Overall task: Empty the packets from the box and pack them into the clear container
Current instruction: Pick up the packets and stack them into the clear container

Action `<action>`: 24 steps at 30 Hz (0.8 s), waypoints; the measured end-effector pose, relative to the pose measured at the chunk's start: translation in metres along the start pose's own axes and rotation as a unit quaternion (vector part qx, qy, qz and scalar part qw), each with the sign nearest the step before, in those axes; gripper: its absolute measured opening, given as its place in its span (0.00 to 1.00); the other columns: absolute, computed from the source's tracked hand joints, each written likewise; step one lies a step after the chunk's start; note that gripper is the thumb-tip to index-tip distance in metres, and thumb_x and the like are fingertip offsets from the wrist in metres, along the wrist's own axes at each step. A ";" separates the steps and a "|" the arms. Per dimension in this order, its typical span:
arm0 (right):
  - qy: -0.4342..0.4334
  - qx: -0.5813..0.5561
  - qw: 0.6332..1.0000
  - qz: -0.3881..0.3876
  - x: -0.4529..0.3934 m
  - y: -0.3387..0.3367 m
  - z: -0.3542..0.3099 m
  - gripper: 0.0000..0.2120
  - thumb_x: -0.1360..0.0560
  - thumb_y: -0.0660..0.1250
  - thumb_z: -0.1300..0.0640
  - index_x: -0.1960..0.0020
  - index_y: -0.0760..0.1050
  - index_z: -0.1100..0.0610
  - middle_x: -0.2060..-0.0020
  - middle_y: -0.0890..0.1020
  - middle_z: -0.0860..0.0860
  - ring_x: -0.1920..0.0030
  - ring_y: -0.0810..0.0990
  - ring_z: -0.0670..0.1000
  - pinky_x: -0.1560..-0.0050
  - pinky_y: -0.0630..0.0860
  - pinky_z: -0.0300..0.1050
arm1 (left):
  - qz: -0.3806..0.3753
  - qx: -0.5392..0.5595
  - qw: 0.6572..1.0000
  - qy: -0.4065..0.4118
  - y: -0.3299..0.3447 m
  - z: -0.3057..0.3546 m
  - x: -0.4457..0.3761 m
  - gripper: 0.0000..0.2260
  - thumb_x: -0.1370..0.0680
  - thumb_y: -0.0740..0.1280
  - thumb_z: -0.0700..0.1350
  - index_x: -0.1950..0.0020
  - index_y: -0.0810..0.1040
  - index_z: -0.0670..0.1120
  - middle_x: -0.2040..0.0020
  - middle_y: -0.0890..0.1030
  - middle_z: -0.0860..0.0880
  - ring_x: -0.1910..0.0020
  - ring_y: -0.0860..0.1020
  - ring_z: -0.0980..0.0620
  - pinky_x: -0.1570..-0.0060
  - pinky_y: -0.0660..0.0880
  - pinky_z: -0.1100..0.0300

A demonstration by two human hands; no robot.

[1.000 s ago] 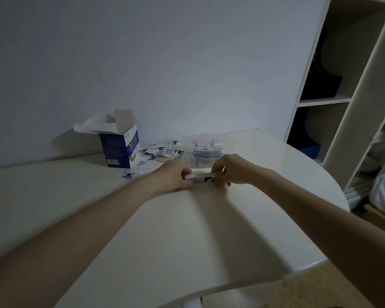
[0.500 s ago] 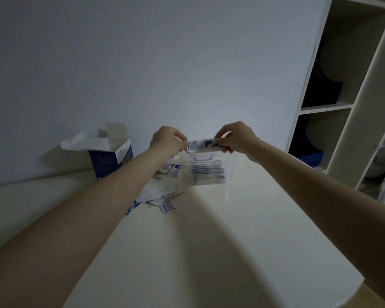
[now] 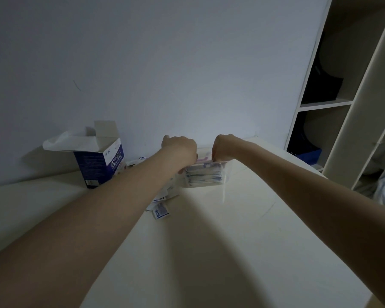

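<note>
Left hand: fingers curling down at the left end of the clear container, gripping one end of a small stack of packets at the container's mouth. Right hand: fingers pinching together on the other end of the same stack, at the container's right end.

Clear container: sitting on the pale worktop near the wall, holding blue-and-white packets stacked flat inside; their print is too blurred to read.

Loose packets: lying on the worktop just left of the container, partly under the left forearm; blue label, writing not legible.

Box: standing open, well left of the container, flaps raised; dark blue with white panel, characters printed but unreadable.

Shelving: standing at right.
</note>
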State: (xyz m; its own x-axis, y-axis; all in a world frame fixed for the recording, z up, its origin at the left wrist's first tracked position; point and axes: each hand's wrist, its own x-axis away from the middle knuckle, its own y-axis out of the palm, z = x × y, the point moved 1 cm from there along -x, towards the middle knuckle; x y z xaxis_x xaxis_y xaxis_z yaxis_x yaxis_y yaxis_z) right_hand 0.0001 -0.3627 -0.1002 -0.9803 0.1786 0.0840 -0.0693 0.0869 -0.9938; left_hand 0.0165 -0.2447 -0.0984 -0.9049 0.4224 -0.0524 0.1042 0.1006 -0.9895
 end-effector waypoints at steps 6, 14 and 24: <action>0.019 0.011 1.000 0.004 0.008 0.000 -0.003 0.10 0.27 0.57 0.66 0.66 0.64 0.59 0.65 0.80 0.52 0.70 0.72 0.47 0.70 0.66 0.38 | -0.036 -0.036 0.999 -0.006 0.004 0.004 -0.002 0.14 0.20 0.55 0.43 0.65 0.67 0.47 0.70 0.74 0.51 0.56 0.72 0.50 0.40 0.59 0.54; 0.018 0.032 0.999 0.019 0.013 0.001 -0.006 0.12 0.27 0.58 0.65 0.67 0.62 0.58 0.70 0.71 0.51 0.70 0.67 0.48 0.69 0.64 0.39 | -0.053 0.017 0.998 -0.004 0.004 0.005 0.001 0.07 0.20 0.55 0.44 0.56 0.69 0.46 0.66 0.69 0.50 0.56 0.69 0.49 0.44 0.61 0.55; -0.084 -0.087 0.972 0.202 0.046 -0.021 -0.046 0.09 0.25 0.58 0.64 0.49 0.76 0.62 0.58 0.81 0.55 0.58 0.80 0.56 0.51 0.77 0.46 | 0.187 0.033 0.981 0.030 -0.023 -0.034 0.029 0.11 0.20 0.57 0.44 0.50 0.78 0.44 0.54 0.82 0.47 0.54 0.76 0.47 0.43 0.64 0.52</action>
State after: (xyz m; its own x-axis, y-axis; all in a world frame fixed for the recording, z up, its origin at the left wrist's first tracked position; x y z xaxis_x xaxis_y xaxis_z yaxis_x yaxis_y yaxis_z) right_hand -0.0352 -0.3111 -0.0724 -0.9382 0.0719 -0.3386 0.3461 0.2090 -0.9146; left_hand 0.0019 -0.2048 -0.0723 -0.7818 0.4715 -0.4081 0.3958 -0.1304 -0.9090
